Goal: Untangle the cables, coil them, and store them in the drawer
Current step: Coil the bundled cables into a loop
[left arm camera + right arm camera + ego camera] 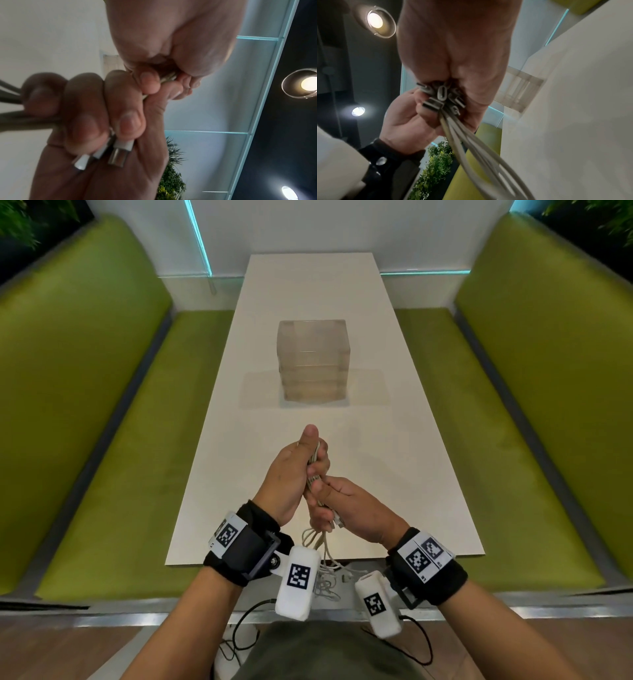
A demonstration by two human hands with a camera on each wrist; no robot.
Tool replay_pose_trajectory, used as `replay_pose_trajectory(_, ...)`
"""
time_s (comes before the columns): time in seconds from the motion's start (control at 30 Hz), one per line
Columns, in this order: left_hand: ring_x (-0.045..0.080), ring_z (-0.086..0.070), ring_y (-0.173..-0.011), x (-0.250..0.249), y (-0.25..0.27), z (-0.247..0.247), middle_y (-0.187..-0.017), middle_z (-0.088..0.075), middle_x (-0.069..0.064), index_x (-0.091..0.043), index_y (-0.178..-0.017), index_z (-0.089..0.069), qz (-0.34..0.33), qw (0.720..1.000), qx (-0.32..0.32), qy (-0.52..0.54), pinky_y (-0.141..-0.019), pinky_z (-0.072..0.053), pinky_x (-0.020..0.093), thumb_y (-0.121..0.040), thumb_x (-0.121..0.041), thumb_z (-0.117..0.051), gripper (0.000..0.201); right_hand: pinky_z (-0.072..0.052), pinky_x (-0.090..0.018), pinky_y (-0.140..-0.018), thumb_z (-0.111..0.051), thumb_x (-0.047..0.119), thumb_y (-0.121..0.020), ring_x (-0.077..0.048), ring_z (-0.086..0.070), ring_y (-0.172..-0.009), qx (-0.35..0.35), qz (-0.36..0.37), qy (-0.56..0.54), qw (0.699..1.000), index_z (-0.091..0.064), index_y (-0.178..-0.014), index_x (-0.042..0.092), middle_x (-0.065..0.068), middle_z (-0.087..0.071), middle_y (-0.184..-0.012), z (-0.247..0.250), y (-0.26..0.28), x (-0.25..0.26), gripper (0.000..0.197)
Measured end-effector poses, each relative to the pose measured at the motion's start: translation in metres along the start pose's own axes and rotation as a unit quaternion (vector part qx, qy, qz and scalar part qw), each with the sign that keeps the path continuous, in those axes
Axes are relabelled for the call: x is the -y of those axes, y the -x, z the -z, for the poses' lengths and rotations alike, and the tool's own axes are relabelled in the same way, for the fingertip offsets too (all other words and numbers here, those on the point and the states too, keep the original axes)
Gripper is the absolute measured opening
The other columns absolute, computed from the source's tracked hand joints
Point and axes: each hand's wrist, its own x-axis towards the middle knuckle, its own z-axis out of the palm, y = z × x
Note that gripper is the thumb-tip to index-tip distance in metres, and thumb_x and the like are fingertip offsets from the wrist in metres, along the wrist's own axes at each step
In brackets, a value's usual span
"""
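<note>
Several white cables [317, 474] are gathered in a bundle held upright above the near end of the white table [394, 460]. My left hand [301, 463] grips the upper part, thumb pointing up. My right hand [329, 508] grips the bundle just below it. In the right wrist view several metal connectors [441, 96] stick out of my right fist [457, 56], and the strands [471, 148] run down from it. In the left wrist view connector tips [118, 158] show under the curled right fingers [126, 108]. Loose tangled ends [325, 580] hang below the table edge. The clear drawer unit [313, 361] stands shut mid-table.
Green benches [113, 412] run along both sides of the table. A white wall [308, 227] closes the far end. Black wires [239, 631] from the wrist cameras hang near my lap. The tabletop between my hands and the drawer unit is bare.
</note>
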Motion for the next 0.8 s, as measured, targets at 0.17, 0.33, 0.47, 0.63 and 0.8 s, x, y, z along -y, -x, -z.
replay_pose_trajectory(0.17,0.014,-0.022,-0.051,-0.001,0.001,-0.004,-0.048,-0.029,-0.01,-0.027,-0.056,-0.049,0.001,1.0,-0.01,0.012,-0.048,-0.021,0.028,-0.097,-0.051,-0.033,0.05,-0.044,-0.027,-0.064,-0.039,0.035,-0.096,-0.012,-0.046,-0.051,-0.015,0.001,-0.007,1.0,-0.047,-0.078,0.013,0.007,-0.04,-0.054,0.0,0.0,-0.004,0.029)
replay_pose_trajectory(0.33,0.011,-0.026,-0.045,0.001,0.001,-0.003,-0.052,-0.034,-0.008,-0.02,-0.068,-0.048,-0.013,1.0,-0.023,-0.013,-0.04,-0.026,0.023,-0.094,-0.055,-0.037,0.046,-0.05,-0.031,-0.073,-0.036,0.031,-0.1,-0.019,-0.064,-0.07,-0.025,0.02,0.033,0.999,-0.05,-0.08,0.011,-0.002,-0.06,-0.069,-0.001,0.002,-0.003,0.032)
replay_pose_trajectory(0.47,0.016,-0.06,-0.07,0.006,0.003,0.009,-0.089,-0.066,0.005,-0.017,-0.101,-0.056,-0.069,0.996,-0.005,-0.056,-0.059,-0.051,0.03,-0.09,-0.054,-0.032,0.046,-0.049,-0.031,-0.066,-0.038,0.031,-0.099,-0.013,-0.051,-0.056,-0.06,0.031,0.028,0.997,-0.046,-0.078,0.012,0.002,-0.045,-0.06,0.001,-0.002,0.007,0.029)
replay_pose_trajectory(0.63,0.001,-0.056,-0.072,0.044,0.015,0.018,-0.077,-0.06,-0.016,-0.018,-0.119,-0.046,-0.033,0.982,0.11,-0.153,-0.078,-0.047,0.019,-0.086,-0.018,-0.06,0.036,-0.045,-0.028,-0.063,-0.037,0.037,-0.095,-0.013,-0.05,-0.056,-0.097,0.092,0.007,0.991,-0.046,-0.081,0.011,0.006,-0.046,-0.06,0.007,-0.007,0.038,0.031)
replay_pose_trajectory(0.8,0.014,-0.038,-0.046,0.061,0.03,0.012,-0.05,-0.041,-0.009,-0.013,-0.082,-0.058,-0.017,0.991,0.094,-0.092,-0.05,-0.037,0.028,-0.09,-0.042,-0.05,0.031,-0.046,-0.034,-0.069,-0.039,0.035,-0.097,-0.014,-0.048,-0.054,-0.1,0.119,-0.035,0.987,-0.047,-0.081,0.013,0.004,-0.042,-0.06,0.011,-0.01,0.064,0.028)
